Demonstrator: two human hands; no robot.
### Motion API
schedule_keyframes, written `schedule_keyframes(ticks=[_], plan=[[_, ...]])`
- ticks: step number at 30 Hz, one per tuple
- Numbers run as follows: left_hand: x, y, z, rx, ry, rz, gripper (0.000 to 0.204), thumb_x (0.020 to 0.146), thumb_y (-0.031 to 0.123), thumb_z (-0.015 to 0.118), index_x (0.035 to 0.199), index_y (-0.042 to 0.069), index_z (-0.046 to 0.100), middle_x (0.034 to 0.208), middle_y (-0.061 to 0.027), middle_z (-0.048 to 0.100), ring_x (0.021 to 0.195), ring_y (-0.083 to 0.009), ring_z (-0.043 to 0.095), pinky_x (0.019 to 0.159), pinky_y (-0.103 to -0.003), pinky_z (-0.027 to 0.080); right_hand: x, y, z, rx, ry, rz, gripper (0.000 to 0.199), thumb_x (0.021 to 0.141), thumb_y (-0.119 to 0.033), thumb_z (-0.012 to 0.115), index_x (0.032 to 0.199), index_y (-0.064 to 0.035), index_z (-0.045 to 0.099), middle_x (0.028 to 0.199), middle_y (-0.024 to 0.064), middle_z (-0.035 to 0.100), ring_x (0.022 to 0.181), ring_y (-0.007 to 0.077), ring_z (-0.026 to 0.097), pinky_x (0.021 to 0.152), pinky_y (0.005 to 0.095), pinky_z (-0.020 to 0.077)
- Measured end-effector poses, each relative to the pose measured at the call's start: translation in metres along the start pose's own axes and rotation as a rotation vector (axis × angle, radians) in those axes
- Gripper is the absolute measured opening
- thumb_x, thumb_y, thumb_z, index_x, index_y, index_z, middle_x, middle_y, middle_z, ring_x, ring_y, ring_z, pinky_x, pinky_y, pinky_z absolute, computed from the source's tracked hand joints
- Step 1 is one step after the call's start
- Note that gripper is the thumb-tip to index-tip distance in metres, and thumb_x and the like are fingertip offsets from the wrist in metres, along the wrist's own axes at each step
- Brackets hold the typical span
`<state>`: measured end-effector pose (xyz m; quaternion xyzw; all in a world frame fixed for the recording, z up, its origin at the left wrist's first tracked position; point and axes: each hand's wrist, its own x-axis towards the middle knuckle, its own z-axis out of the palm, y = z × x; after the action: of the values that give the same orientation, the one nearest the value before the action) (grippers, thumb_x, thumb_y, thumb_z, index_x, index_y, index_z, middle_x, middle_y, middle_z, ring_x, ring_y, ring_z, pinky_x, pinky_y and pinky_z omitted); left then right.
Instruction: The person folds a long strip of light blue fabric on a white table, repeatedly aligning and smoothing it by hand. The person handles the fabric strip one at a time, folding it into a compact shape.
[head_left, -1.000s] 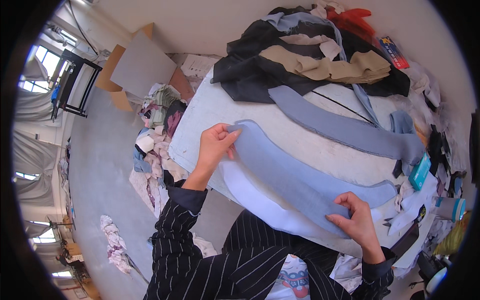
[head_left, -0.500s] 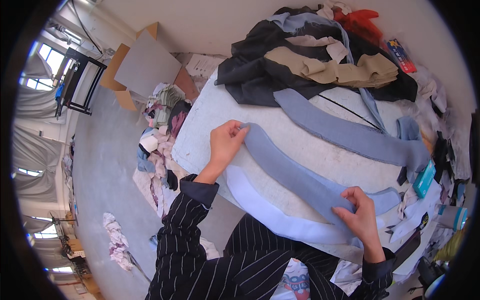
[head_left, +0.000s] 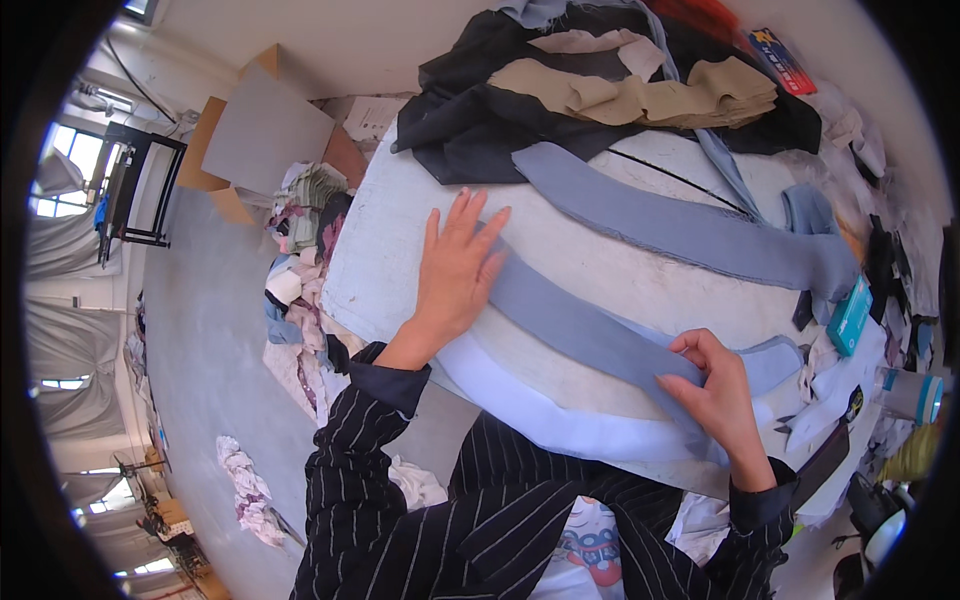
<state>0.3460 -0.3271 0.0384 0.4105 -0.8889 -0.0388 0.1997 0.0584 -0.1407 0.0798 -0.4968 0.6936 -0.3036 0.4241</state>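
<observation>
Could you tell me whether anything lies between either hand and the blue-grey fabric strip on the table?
Nothing visible does: the left hand lies flat on the strip, and the right hand pinches its other end.

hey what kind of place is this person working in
Probably a garment or textile workshop. The left hand presses a blue-grey fabric strip flat on a white worktable, dark and tan cloth pieces are heaped at its far end, and fabric scraps litter the floor beside it.
</observation>
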Motion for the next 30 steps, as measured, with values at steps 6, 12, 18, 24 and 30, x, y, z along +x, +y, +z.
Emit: schedule_keyframes(ticks=[6,12,18,24,30], plan=[[-0.001,0.009,0.009,0.027,-0.285,-0.022,0.052,0.098,0.031,0.05,0.147,0.015,0.041,0.158,-0.015,0.021,0.148,-0.0329,0.015,0.118,-0.054,0.006,0.001,0.01,0.0,-0.035,0.062,-0.033,0.034,0.074,-0.009,0.075,0.103,-0.005,0.058,0.072,0.0097,0.061,0.063,0.0218,0.059,0.06,0.0293,0.0455],[0.005,0.06,0.005,-0.038,-0.359,0.166,0.054,0.097,0.033,0.05,0.148,0.016,0.04,0.159,-0.0156,0.018,0.148,-0.0332,0.015,0.117,-0.057,0.005,0.003,0.014,0.004,-0.049,0.075,-0.054,0.036,0.075,-0.007,0.074,0.106,-0.0052,0.058,0.074,0.0086,0.061,0.065,0.0209,0.058,0.062,0.0293,0.046],[0.007,0.072,0.018,-0.009,-0.453,0.24,0.054,0.097,0.039,0.047,0.147,0.019,0.042,0.159,-0.0147,0.021,0.148,-0.0306,0.015,0.118,-0.057,0.005,-0.012,0.012,-0.011,-0.052,0.101,-0.016,0.036,0.075,-0.002,0.071,0.108,-0.0035,0.058,0.074,0.0042,0.057,0.067,0.0122,0.053,0.066,0.025,0.0451],[0.006,0.069,0.021,0.009,-0.45,0.257,0.052,0.099,0.039,0.043,0.147,0.019,0.042,0.159,-0.0145,0.021,0.148,-0.0299,0.016,0.118,-0.055,0.005,-0.009,0.021,-0.014,-0.154,0.2,-0.058,0.036,0.076,-0.005,0.072,0.109,-0.0065,0.058,0.072,0.0064,0.056,0.064,0.0194,0.056,0.062,0.029,0.0453],[0.008,0.073,0.017,-0.012,-0.491,0.238,0.053,0.097,0.03,0.049,0.147,0.016,0.041,0.159,-0.0152,0.02,0.148,-0.0302,0.016,0.118,-0.055,0.006,-0.006,0.031,-0.003,-0.3,0.267,-0.098,0.038,0.078,-0.01,0.074,0.111,-0.011,0.057,0.073,0.0092,0.06,0.065,0.0282,0.062,0.058,0.0354,0.0465]])
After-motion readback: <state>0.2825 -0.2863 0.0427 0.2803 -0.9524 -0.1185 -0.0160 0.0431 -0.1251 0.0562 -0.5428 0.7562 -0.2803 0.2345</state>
